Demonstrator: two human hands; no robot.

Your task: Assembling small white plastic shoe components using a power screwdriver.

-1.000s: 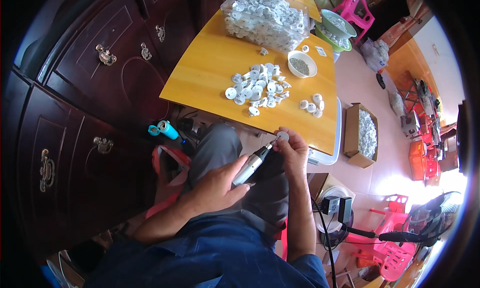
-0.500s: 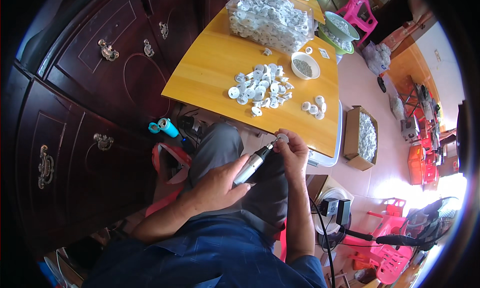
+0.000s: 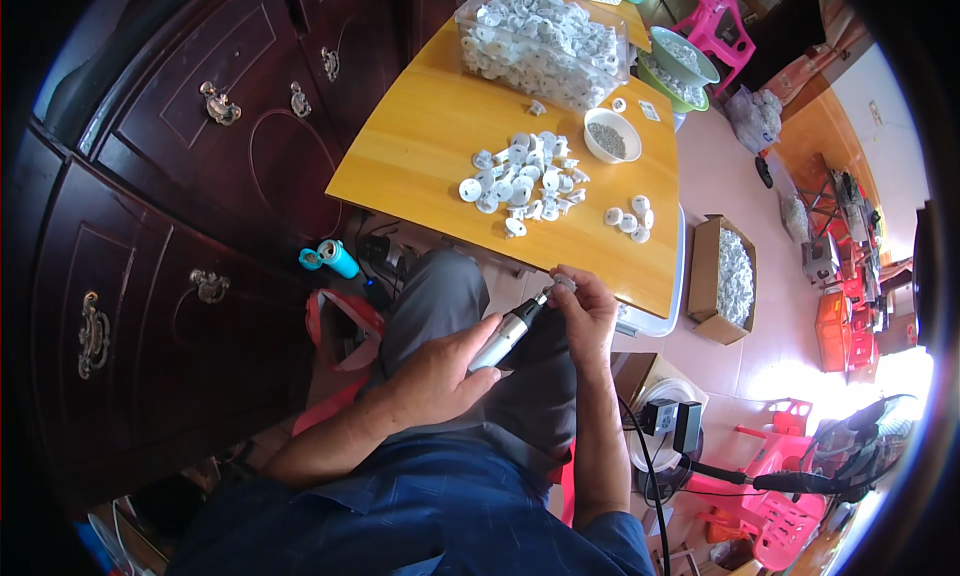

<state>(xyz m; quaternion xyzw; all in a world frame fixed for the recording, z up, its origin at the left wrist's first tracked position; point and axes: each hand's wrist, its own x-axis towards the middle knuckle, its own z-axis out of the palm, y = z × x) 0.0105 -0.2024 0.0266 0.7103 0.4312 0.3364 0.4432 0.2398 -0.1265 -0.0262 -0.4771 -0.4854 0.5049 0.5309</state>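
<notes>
My left hand (image 3: 438,376) is closed around a silver and black electric screwdriver (image 3: 506,336), whose tip points up and to the right. Pinched in the fingers of my right hand (image 3: 590,316) is a small white round plastic part (image 3: 563,279), held against the screwdriver's tip above my lap. The fingers cover much of this part, and any screw there is too small to make out. Beyond my hands, a pile of similar white plastic parts (image 3: 522,176) lies on the yellow wooden table (image 3: 400,161). A smaller group of white parts (image 3: 628,221) sits to its right.
A white bowl of tiny metal pieces (image 3: 608,134) and a clear bin full of white parts (image 3: 545,46) stand on the table. Dark drawers (image 3: 200,146) rise at left. On the floor at right are a filled cardboard box (image 3: 706,276) and a black cable (image 3: 650,471).
The white part has turned in my right fingers, so its round face shows less. My left hand keeps its hold on the screwdriver, almost in place.
</notes>
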